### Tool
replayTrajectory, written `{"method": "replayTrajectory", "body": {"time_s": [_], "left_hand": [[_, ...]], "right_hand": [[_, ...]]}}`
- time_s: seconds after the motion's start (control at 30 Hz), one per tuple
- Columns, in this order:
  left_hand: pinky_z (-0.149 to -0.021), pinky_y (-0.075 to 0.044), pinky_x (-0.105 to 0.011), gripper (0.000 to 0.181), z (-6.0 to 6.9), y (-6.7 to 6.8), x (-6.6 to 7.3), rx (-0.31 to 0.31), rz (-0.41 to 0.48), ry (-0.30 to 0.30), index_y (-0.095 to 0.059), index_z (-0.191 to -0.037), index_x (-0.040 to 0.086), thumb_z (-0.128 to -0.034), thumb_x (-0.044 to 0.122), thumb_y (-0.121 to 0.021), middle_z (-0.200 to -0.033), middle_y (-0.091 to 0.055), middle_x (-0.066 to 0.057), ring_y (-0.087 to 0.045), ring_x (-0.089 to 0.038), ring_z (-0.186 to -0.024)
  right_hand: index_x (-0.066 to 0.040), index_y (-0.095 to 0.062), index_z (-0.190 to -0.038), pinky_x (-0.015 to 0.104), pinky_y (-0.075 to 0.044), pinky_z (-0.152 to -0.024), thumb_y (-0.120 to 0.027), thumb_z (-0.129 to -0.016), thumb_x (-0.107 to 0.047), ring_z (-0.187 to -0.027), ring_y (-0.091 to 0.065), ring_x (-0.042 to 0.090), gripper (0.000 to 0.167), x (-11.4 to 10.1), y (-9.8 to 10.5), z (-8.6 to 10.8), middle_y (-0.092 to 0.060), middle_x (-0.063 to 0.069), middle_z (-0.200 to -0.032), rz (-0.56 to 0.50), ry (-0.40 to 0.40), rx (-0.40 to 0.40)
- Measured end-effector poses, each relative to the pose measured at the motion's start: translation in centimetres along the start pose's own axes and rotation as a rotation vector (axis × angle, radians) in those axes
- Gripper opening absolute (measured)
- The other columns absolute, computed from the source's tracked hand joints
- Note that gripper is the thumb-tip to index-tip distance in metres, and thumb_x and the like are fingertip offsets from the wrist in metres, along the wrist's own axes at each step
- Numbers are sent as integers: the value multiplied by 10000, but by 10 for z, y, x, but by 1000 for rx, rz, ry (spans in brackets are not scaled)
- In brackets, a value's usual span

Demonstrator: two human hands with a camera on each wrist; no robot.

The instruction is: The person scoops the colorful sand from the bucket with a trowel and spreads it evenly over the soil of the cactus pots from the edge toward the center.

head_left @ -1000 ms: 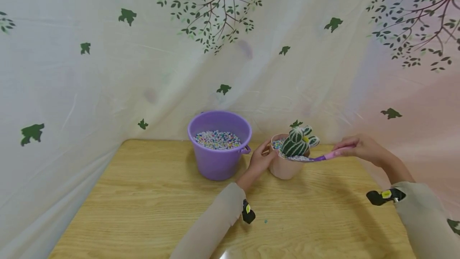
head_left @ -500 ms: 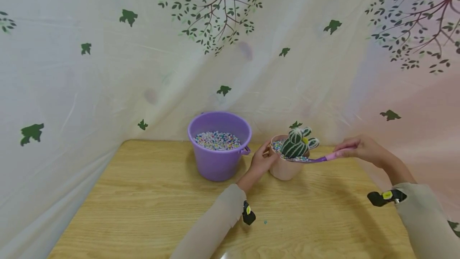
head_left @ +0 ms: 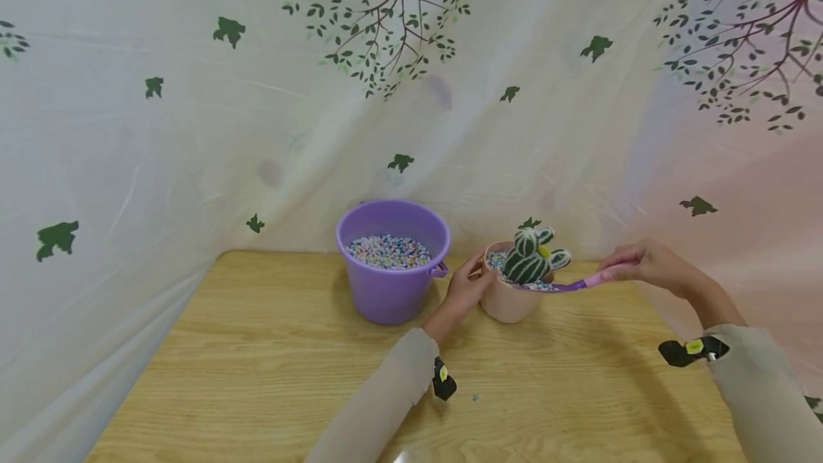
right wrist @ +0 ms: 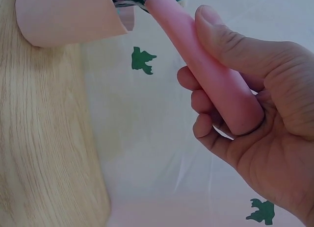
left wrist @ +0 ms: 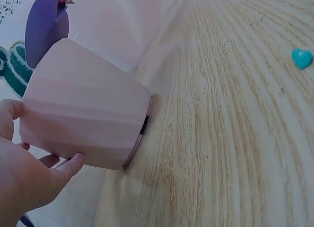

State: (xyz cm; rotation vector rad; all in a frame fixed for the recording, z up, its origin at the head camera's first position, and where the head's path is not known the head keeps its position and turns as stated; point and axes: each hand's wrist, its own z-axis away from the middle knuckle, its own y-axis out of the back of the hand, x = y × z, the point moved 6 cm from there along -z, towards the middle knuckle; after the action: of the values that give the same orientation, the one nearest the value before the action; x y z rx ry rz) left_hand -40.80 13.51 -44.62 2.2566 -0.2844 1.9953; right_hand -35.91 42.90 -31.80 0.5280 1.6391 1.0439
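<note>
In the head view my left hand (head_left: 464, 284) grips the left side of a pale pink flowerpot (head_left: 508, 304), its fingers at the rim and side. A green-and-white knitted cactus (head_left: 526, 264) stands tilted in the pot among small coloured beads (head_left: 497, 260). My right hand (head_left: 646, 265) holds a toy shovel by its pink handle (right wrist: 206, 65); the fingers wrap round it in the right wrist view. The shovel's purple blade (left wrist: 47, 28) lies at the pot's right rim against the cactus, with beads on it. The cactus's base is hidden.
A purple bucket (head_left: 392, 299) partly filled with coloured beads (head_left: 388, 251) stands left of the pot on the wooden table (head_left: 257, 377). One turquoise heart-shaped bead (left wrist: 301, 58) lies loose nearer the front. A leaf-patterned cloth (head_left: 193, 148) hangs behind the table.
The bead heap on the shovel blade has become lower. The cactus has shifted slightly to the left. Both hands have stayed nearly in place.
</note>
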Motion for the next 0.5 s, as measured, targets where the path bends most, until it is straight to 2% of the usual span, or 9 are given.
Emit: {"method": "replayTrajectory", "body": {"time_s": [0.1,0.3,0.5], "left_hand": [[-1044,-546,-372,555,1,2,1,7,-9,-13,-501,-1519,220,-982,245,-641,-1425,-599,-120,-584,-280,-1297],[-983,-564,-289,596,6,1,5,14,-58,-46,-495,-1522,208,-959,273,-677,-1426,-594,-127,-617,-211,-1216],[-1034,-549,-348,649,4,-1,-1,0,-29,2,-453,-1548,228,-952,268,-706,-1433,-572,-149,-597,-272,-1267]], "right_hand": [[-151,-805,-1040,222,-533,-790,-713,-959,-227,-922,-649,66,144,-2,1,0,-757,-23,-986,8,-8,-5],[-152,-805,-1044,226,-526,-785,-722,-953,-246,-920,-638,69,156,-6,3,-1,-747,-15,-977,26,-28,-4],[-151,-806,-1052,233,-524,-799,-728,-948,-249,-930,-643,65,163,-7,4,-3,-747,-11,-973,38,-37,-13]]}}
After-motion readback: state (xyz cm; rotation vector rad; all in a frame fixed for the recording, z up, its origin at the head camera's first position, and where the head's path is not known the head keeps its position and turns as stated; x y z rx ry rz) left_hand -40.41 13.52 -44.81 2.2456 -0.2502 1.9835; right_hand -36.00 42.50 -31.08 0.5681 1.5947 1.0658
